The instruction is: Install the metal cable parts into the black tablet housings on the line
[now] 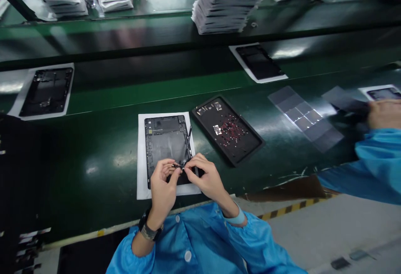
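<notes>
Both my hands meet over the lower part of a black tablet housing [166,140], which lies on a white foam sheet [141,157]. My left hand [165,182] pinches a small dark part [178,166], perhaps a tiny board with a connector, between thumb and fingers. From the other side my right hand [205,176] is closed at the same part, thumb and forefinger together. A thin black strip [188,144], like a flat cable, rises from near the fingertips across the housing's right side. The fingers partly hide the small part.
Right of the housing, a black tray [225,132] holds small boards and red-wired bits. Clear film sheets [305,117] lie farther right, near a co-worker's hand [385,114]. More housings [46,91] [260,61] rest on the green line. Stacked foam sheets [228,2] stand on the shelf behind.
</notes>
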A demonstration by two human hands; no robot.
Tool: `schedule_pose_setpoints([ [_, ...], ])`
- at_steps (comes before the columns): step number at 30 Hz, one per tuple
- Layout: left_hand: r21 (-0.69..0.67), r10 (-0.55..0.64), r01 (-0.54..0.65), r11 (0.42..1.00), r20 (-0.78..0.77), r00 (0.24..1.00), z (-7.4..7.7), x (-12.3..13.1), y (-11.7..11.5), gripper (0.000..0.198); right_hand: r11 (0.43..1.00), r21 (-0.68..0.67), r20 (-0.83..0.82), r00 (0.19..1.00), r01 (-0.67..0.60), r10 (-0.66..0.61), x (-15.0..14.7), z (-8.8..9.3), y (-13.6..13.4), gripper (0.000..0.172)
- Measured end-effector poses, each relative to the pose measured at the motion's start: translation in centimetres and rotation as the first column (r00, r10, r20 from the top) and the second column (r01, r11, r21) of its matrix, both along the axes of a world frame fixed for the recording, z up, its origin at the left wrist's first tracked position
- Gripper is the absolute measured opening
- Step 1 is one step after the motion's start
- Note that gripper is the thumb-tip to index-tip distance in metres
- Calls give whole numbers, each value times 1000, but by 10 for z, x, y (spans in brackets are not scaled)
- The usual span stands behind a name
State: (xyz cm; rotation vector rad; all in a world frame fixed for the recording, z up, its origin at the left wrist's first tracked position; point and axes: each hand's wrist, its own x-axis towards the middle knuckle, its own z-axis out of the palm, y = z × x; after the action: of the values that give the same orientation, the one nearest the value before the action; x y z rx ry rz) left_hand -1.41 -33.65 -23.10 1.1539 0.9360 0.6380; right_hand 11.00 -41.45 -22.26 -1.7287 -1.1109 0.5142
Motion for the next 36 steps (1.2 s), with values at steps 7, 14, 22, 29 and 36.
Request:
schedule_pose_setpoints([
  [7,170,16,5,985,-122,992,-10,-2,-7,26,998,66,101,995,12,-19,-3,-8,2,15],
  [14,587,31,109,802,-223,974,-16,-3,-9,39,996,74,81,996,41,-47,-5,-11,1,13],
  [22,759,58,204,618,-303,951,-18,-2,-9,47,996,80,0,999,40,-40,-6,-7,-1,14],
  [29,782,29,245,573,-317,948,-19,-3,-4,43,994,77,-51,996,80,-77,-4,-6,-1,19],
  [36,800,18,248,547,-307,952,-18,-1,-4,40,994,77,-66,996,73,-68,-4,-7,-2,20],
])
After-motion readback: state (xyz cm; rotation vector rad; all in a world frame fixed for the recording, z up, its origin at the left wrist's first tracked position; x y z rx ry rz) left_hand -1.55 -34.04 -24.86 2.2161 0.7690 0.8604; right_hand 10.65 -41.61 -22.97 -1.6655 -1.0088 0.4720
